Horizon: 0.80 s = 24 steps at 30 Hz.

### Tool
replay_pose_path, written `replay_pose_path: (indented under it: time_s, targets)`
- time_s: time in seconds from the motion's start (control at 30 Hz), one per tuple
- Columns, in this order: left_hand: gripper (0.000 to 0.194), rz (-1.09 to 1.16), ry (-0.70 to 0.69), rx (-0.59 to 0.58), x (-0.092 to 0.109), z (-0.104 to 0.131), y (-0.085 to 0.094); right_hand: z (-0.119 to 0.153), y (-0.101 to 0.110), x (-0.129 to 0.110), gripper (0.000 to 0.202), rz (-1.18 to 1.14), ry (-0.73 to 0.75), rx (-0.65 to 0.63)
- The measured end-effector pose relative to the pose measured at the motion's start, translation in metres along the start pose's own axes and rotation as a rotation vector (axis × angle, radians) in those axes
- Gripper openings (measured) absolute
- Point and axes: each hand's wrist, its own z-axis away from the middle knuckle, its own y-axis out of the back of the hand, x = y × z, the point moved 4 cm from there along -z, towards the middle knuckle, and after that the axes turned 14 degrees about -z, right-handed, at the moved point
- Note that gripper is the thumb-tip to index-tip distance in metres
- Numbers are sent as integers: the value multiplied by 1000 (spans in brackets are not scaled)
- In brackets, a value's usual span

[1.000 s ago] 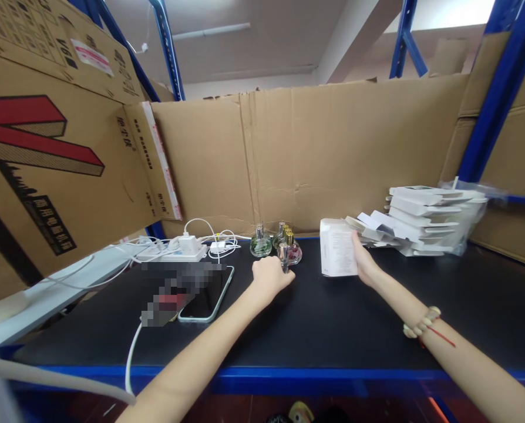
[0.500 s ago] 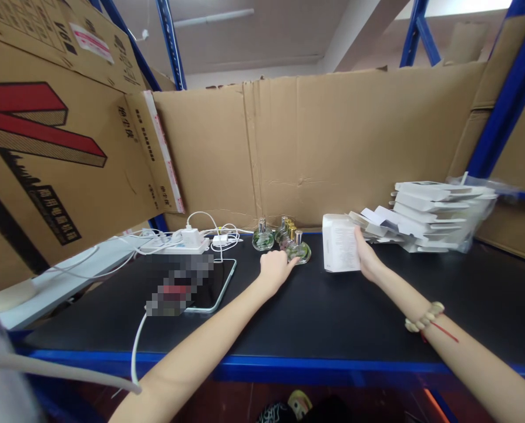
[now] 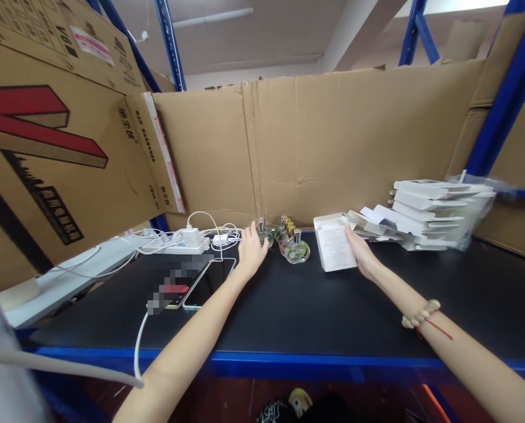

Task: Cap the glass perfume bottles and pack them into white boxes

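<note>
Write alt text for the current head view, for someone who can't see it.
A person's left hand is at a glass bottle, while the right hand holds a white box at a black tabletop. More bottles stand between the hands; a phone lies left, stacked white cartons right.

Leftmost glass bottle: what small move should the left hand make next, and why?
Probably close the left hand gently around the leftmost glass bottle: it is right at that bottle, a firm grip isn't evident, and the right hand holds the white box.
</note>
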Motion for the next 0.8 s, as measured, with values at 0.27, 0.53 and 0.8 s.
replay_pose_path:
  time_s: [0.27,0.53,0.8]
  targets:
    - [58,74,-145,-10,3,-1,-15,1,-4,-2,12,-50,109,-45]
    - [41,5,-21,-104,6,3,8,8,-7,-6,47,-490,-329,-183]
    - [40,76,15,-305,8,9,0,-1,-4,2,37,-567,-427,-289]
